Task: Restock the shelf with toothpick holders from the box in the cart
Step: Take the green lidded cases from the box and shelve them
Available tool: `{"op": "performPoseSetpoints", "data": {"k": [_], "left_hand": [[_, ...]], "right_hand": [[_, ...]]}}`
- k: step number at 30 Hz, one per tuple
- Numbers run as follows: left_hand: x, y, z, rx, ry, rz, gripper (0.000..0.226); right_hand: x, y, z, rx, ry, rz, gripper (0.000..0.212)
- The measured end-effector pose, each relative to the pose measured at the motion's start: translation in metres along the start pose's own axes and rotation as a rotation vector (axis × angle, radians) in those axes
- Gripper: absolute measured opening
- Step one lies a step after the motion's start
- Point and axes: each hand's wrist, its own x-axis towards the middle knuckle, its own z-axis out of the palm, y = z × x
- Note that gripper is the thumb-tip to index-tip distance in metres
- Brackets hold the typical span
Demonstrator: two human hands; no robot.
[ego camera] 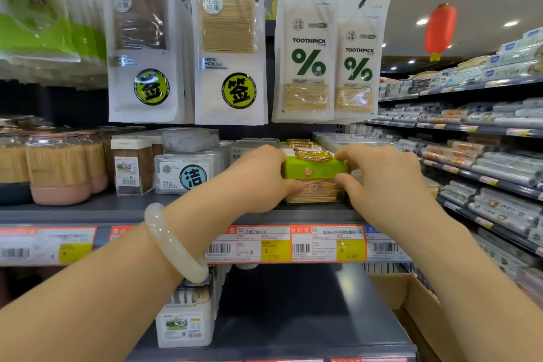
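Observation:
A toothpick holder (313, 175) with a green lid, a gold ring handle and a clear base full of toothpicks stands on the dark shelf (88, 211) near its front edge. My left hand (258, 178) grips its left side, thumb curled at the base. My right hand (379, 176) grips its right side, thumb and fingers around the lid's edge. More green-lidded holders (299, 144) line up behind it. A pale bangle (173, 244) circles my left wrist. A corner of the cardboard box (411, 297) shows at the lower right.
Toothpick packets (229, 41) hang from hooks just above the holder. Toothpick jars (58, 167) and boxed picks (185, 172) fill the shelf to the left. Price tags (288, 242) line the shelf edge. Stocked aisle shelves (484, 156) run off to the right.

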Motion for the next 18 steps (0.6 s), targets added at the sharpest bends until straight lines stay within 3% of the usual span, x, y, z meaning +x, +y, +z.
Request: {"op": "performPoseSetpoints", "data": {"k": [6,13,15,18], "left_hand": [[-0.003,0.003,0.001,0.067,-0.027,0.007,0.048],[-0.015,0.009,-0.009,0.162,-0.132,-0.018,0.077],[-0.024,0.015,-0.010,0.175,-0.054,-0.024,0.079],[-0.045,0.030,-0.008,0.207,0.294,0.137,0.058]], "right_hand": [[-0.002,-0.003,-0.001,-0.020,-0.028,0.013,0.032],[-0.009,-0.002,-0.003,0.051,-0.034,0.005,0.034],[-0.017,0.001,-0.008,0.105,0.022,-0.004,0.034],[-0.040,0.009,-0.018,0.166,0.127,-0.014,0.028]]}}
